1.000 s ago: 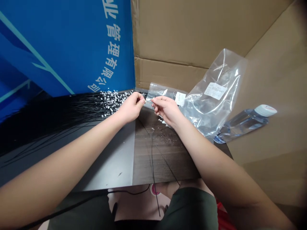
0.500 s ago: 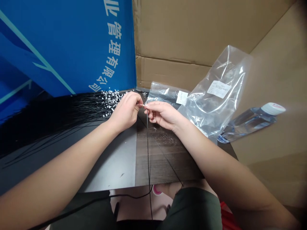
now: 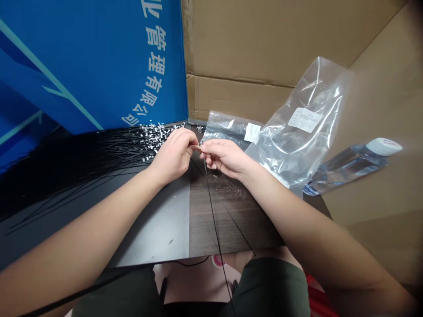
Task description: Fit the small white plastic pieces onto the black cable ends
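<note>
My left hand [image 3: 174, 154] and my right hand [image 3: 224, 157] meet fingertip to fingertip above the table. Both are closed in a pinch at the upper end of a thin black cable [image 3: 213, 211], which hangs down past the table's front edge. A small pale piece shows between the fingertips, too small to make out. Another thin black cable [image 3: 233, 218] lies slanting on the wood below. Left of my left hand is a large bundle of black cables [image 3: 82, 149] with white ends [image 3: 153, 136].
A clear bag [image 3: 297, 145] with a label leans at the right, beside a water bottle [image 3: 360, 163]. A flatter bag [image 3: 228, 125] lies behind my right hand. Tiny clear bits [image 3: 236, 189] are scattered on the wooden tabletop [image 3: 211, 237]. Cardboard [image 3: 241, 39] stands behind.
The hanging cable's lower part has swung to the right. My hands stay together in nearly the same place, and the view has shifted slightly.
</note>
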The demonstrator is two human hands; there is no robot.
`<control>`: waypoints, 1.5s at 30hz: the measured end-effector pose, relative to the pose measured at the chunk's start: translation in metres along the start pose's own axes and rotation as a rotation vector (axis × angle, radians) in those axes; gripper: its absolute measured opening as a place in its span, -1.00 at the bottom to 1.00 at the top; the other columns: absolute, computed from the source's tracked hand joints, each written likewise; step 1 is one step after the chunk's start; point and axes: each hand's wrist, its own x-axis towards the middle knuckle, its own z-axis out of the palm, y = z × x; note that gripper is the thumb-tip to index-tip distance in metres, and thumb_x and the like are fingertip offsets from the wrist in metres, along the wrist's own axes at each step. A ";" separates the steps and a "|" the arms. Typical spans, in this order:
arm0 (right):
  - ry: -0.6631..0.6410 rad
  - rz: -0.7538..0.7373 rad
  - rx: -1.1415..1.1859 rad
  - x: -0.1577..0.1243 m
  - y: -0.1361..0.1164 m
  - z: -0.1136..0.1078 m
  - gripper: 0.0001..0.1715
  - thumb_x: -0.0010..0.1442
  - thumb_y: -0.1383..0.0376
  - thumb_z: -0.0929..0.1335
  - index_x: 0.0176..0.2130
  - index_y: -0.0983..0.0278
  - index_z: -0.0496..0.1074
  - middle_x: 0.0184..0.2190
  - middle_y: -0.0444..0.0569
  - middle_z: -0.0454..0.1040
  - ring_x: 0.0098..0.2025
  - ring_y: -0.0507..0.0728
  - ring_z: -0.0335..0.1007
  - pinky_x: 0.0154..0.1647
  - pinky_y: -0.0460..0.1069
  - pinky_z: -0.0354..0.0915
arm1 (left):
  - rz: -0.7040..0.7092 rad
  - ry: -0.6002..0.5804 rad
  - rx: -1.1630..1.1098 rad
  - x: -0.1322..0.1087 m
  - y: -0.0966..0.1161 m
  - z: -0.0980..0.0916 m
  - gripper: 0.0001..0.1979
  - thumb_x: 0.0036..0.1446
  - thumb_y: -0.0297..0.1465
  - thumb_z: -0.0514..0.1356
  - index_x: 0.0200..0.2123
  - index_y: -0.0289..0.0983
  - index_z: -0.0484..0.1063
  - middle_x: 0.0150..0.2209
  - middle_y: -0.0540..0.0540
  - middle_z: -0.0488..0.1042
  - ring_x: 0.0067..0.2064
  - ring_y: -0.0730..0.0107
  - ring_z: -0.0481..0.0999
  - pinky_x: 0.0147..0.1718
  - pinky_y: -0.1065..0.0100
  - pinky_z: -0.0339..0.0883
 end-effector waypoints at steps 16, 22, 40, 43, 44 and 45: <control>0.227 -0.256 -0.222 0.007 0.018 0.006 -0.76 0.16 0.18 0.51 -0.41 0.26 0.48 -0.53 -0.17 0.45 -0.53 -0.05 0.26 -0.51 -0.10 0.19 | -0.663 0.134 -0.741 -0.006 0.021 0.017 -0.67 0.19 -0.14 0.43 -0.22 -0.29 0.57 -0.34 -0.08 0.59 -0.32 0.37 0.53 -0.33 0.37 0.35; 0.262 -0.302 -0.385 0.006 0.019 0.004 -0.74 0.19 0.12 0.49 -0.36 0.26 0.50 -0.48 -0.14 0.51 -0.50 -0.01 0.32 -0.43 -0.05 0.27 | -0.790 0.175 -0.837 -0.004 0.019 0.016 -0.75 0.16 -0.23 0.43 -0.30 -0.30 0.54 -0.41 -0.06 0.56 -0.38 0.41 0.54 -0.39 0.39 0.30; 0.147 -0.638 -0.877 0.001 0.012 -0.014 -0.78 0.36 0.13 0.41 -0.22 0.20 0.60 -0.21 -0.04 0.65 -0.18 0.15 0.51 -0.07 0.08 0.36 | -0.715 -0.122 -0.935 -0.007 0.005 0.011 -0.50 0.05 0.03 0.47 -0.41 -0.28 0.45 -0.47 -0.01 0.42 -0.47 0.47 0.38 -0.42 0.37 0.26; 0.158 -0.626 -0.876 0.001 0.011 -0.014 -0.79 0.36 0.13 0.41 -0.23 0.19 0.58 -0.23 -0.04 0.63 -0.20 0.15 0.48 -0.08 0.09 0.35 | -0.734 -0.105 -0.965 -0.007 0.005 0.012 -0.52 0.05 0.00 0.48 -0.41 -0.27 0.45 -0.47 -0.02 0.43 -0.46 0.46 0.39 -0.42 0.37 0.25; 0.157 -0.623 -0.877 0.002 0.012 -0.014 -0.79 0.35 0.13 0.41 -0.23 0.19 0.58 -0.23 -0.04 0.63 -0.21 0.15 0.48 -0.08 0.09 0.35 | -0.739 -0.101 -0.968 -0.007 0.005 0.013 -0.53 0.06 -0.02 0.48 -0.41 -0.27 0.45 -0.47 -0.02 0.44 -0.46 0.46 0.39 -0.43 0.37 0.25; 0.155 -0.623 -0.878 0.002 0.012 -0.015 -0.79 0.35 0.13 0.42 -0.23 0.19 0.58 -0.23 -0.04 0.63 -0.21 0.15 0.47 -0.09 0.09 0.35 | -0.744 -0.098 -0.968 -0.008 0.005 0.013 -0.55 0.06 -0.03 0.48 -0.40 -0.27 0.45 -0.48 -0.02 0.44 -0.46 0.46 0.39 -0.43 0.37 0.24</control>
